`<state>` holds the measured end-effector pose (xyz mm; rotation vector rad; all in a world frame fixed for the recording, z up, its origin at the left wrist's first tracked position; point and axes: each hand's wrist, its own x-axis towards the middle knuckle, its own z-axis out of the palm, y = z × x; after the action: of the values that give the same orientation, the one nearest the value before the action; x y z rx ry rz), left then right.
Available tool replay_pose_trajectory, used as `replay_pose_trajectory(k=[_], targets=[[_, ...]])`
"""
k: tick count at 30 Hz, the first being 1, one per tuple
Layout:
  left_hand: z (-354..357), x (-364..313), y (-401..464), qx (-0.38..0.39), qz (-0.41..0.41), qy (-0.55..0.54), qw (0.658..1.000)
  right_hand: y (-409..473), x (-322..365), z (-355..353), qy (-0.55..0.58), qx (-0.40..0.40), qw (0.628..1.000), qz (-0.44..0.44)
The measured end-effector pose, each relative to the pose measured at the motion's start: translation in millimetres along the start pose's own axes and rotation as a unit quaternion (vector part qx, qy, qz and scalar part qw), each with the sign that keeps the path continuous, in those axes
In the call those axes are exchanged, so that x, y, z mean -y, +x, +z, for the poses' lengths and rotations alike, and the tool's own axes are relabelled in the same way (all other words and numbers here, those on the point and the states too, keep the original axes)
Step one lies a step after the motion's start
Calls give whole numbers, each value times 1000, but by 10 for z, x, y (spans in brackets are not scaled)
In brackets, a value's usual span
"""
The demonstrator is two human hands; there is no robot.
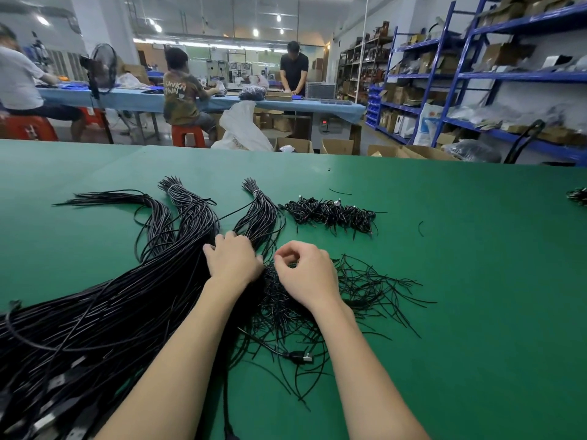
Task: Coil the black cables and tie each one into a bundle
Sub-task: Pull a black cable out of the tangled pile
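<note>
A big mass of long black cables (95, 315) fans across the left of the green table (460, 249), its far ends gathered in bunches. My left hand (233, 260) lies palm down on these cables, fingers spread. Just to its right is a pile of short black twist ties (365, 290). My right hand (306, 274) hovers over that pile, with thumb and forefinger pinched together on a thin tie. A single cable with a USB plug (300, 357) lies between my forearms. Finished small coiled bundles (330, 214) sit in a heap farther back.
More coiled bundles (578, 195) show at the right table edge. Beyond the table are cardboard boxes (336, 146), blue shelving (476, 74), and three people at a blue workbench (127, 98).
</note>
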<state>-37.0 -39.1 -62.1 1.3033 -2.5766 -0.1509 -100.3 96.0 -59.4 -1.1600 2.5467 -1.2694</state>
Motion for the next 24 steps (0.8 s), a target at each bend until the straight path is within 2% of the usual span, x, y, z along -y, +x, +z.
replay_pose_trajectory(k=[2,4,8,11,13,16,19,20,24], targets=[[-38,-24,8,15,-13,-89,996,6,30,10,8,-11,1000,5],[-86,-42,20,19,-35,-209,977,28,63,26,29,-19,999,15],[-159,-27,24,62,-54,-453,888,76,172,105,122,23,990,62],[-176,-12,1,99,-45,-544,832,109,213,124,212,28,971,110],[-182,-15,3,113,-37,-560,820,122,200,115,264,23,955,136],[-133,-10,21,117,1,-513,850,121,189,105,310,42,937,156],[-50,-25,44,100,42,-333,937,106,202,74,287,52,942,167],[-34,-27,48,92,54,-282,953,105,199,53,271,53,947,164],[60,8,63,131,106,-180,969,81,206,-7,246,46,955,162]])
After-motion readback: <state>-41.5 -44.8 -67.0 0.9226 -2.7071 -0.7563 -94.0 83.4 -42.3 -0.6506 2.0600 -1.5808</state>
